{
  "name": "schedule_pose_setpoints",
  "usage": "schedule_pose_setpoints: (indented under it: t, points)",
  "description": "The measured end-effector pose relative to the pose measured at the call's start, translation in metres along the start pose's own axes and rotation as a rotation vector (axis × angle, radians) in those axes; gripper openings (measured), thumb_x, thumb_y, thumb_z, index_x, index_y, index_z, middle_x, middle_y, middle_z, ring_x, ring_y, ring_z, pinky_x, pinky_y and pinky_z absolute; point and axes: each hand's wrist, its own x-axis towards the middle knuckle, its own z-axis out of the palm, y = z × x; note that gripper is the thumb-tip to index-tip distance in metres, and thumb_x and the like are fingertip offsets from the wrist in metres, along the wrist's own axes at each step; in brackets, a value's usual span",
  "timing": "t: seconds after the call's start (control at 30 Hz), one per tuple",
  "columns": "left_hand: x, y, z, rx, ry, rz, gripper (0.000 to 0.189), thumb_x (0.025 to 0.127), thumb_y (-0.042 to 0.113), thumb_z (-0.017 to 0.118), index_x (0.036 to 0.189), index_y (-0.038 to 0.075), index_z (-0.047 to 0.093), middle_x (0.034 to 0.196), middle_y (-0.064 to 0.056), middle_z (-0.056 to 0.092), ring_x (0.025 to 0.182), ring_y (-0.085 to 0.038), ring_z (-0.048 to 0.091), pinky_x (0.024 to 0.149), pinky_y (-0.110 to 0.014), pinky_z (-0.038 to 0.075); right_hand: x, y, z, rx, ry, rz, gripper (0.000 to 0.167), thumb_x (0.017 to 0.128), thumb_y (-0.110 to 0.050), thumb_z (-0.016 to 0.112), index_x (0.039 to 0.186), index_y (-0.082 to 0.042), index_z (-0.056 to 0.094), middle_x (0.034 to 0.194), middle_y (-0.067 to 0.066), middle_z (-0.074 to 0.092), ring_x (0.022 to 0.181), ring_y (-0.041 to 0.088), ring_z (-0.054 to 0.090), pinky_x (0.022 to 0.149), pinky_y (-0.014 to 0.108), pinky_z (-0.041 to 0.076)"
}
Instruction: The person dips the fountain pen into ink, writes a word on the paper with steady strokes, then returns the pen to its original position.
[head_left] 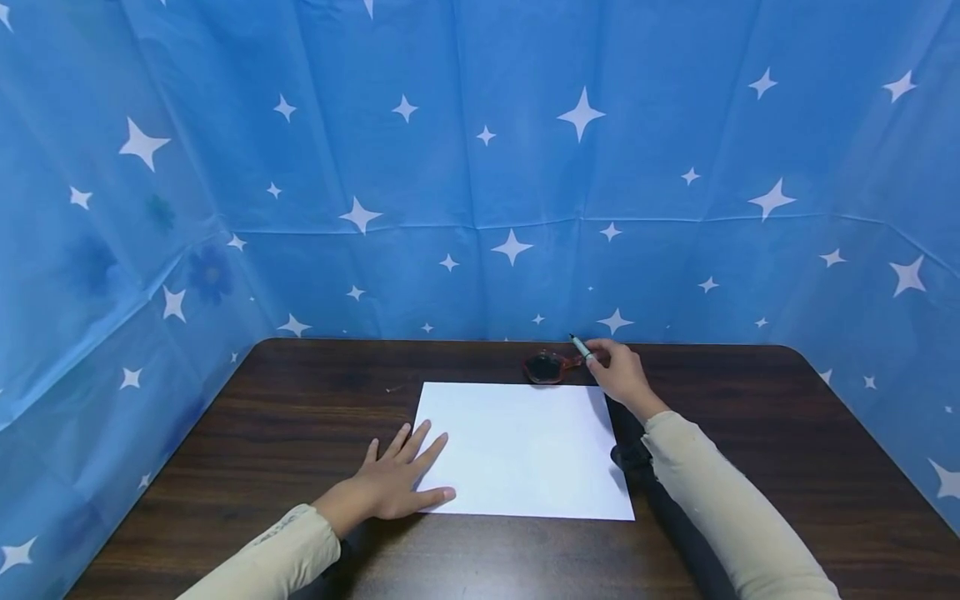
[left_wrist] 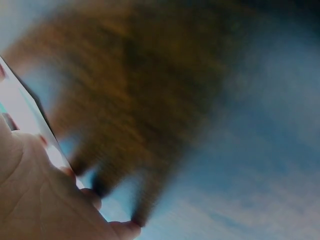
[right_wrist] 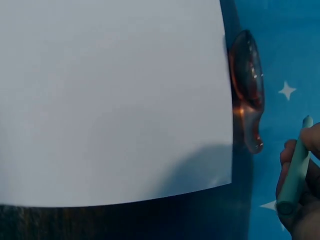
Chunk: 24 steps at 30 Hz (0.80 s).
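A white sheet of paper (head_left: 517, 450) lies on the dark wooden table. Across its left edge my left hand (head_left: 393, 483) rests with fingers spread and straight; its palm shows at the lower left of the left wrist view, where much is blurred. Beyond the sheet's far right corner, my right hand (head_left: 621, 377) pinches a pale green pen (right_wrist: 296, 175), dark tip pointing away. Just left of that hand, at the paper's far edge, lies a translucent amber piece (head_left: 546, 367) with a dark oval face and short handle (right_wrist: 251, 132). Whether it is a mirror or magnifying glass I cannot tell.
Brown wooden tabletop (head_left: 300, 417) surrounds the sheet, with rounded far corners. A blue curtain (head_left: 465, 167) with white stars hangs behind the table and along both sides. Something small and black (head_left: 628, 457) shows under the right sleeve, beside the paper's right edge.
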Motion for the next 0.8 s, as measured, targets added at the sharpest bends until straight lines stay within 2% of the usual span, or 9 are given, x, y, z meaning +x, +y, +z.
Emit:
schedule_pose_setpoints:
  t: [0.23,0.47,0.67,0.8]
  points:
    - [-0.0011,0.0016,-0.0022,-0.002,0.017,0.004,0.082,0.090,0.067,0.044,0.155,0.024,0.018,0.162,-0.009,0.003,0.147,-0.037,0.002,0.107,-0.071,0.000,-0.0044,-0.0088,-0.0057,0.061,0.002,-0.017,0.039,0.097,-0.005,0.053,0.135,0.000,0.049,0.106,0.021,0.067,0.091,0.029,0.065,0.073,0.039,0.052]
    - [0.0011,-0.0009,0.0012,0.009,0.016,0.007,0.083,0.089,0.069,0.043,0.155,0.024,0.017,0.162,-0.008,0.003,0.147,-0.037,0.002,0.107,-0.071,0.000,-0.0059,-0.0076,-0.0064,0.136,-0.016,-0.024,0.039,0.097,-0.003,0.051,0.137,-0.006,0.050,0.107,0.021,0.067,0.091,0.030,0.067,0.077,0.041,0.054]
    - [0.0008,0.0001,0.0010,0.014,0.011,0.007,0.083,0.090,0.068,0.042,0.155,0.025,0.016,0.162,-0.008,0.002,0.147,-0.037,0.002,0.107,-0.071,0.000,-0.0074,-0.0063,-0.0074,0.198,-0.034,0.011,0.038,0.100,0.000,0.044,0.134,-0.011,0.056,0.119,0.019,0.061,0.091,0.026,0.065,0.073,0.033,0.052]
    - [0.0011,-0.0005,0.0018,0.015,0.007,0.010,0.083,0.090,0.069,0.041,0.155,0.025,0.015,0.162,-0.008,0.001,0.147,-0.037,0.001,0.107,-0.071,0.000,-0.0097,-0.0057,-0.0077,0.220,-0.049,0.019,0.037,0.100,0.000,0.042,0.133,-0.009,0.058,0.128,0.019,0.058,0.096,0.026,0.065,0.081,0.035,0.054]
